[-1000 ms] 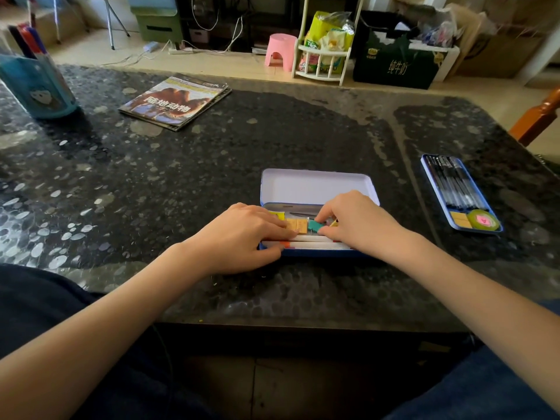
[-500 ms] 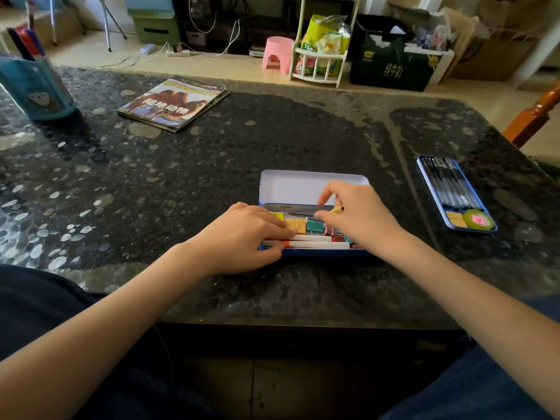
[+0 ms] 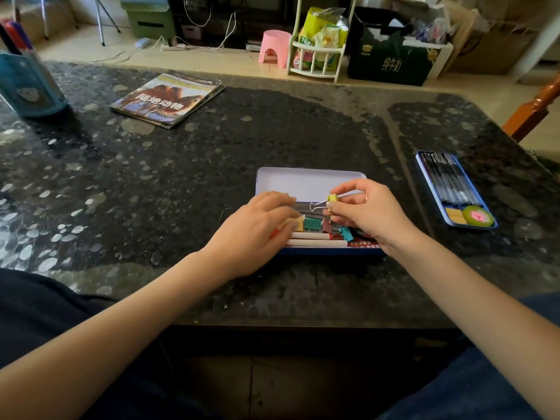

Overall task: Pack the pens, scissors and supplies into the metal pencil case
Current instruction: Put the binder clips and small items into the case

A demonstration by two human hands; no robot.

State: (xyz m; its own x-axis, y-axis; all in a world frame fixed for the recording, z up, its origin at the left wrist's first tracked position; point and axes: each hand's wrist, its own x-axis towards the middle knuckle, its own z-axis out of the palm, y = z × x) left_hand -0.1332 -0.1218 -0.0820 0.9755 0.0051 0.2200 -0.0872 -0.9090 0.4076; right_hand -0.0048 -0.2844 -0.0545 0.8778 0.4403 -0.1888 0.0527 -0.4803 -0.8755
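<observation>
Partly packed: metal pencil case [image 3: 309, 180] open mid-tabletop [image 3: 181, 183], holding pens, clips. Right hand [image 3: 368, 212] pinches yellow binder clip [image 3: 332, 198] above it; left hand [image 3: 257, 225] rests flat inside. Pen tray [image 3: 424, 174] remains aside.

I see a yellow binder clip [image 3: 332, 197] with silver wire handles, green [image 3: 312, 223], pink [image 3: 326, 225] and teal [image 3: 346, 232] clips beside white pens [image 3: 315, 243] in the blue pencil case [image 3: 309, 183] with its pale lid, on a black, grey-speckled table [image 3: 212, 165], and a pink stool [image 3: 272, 48].
</observation>
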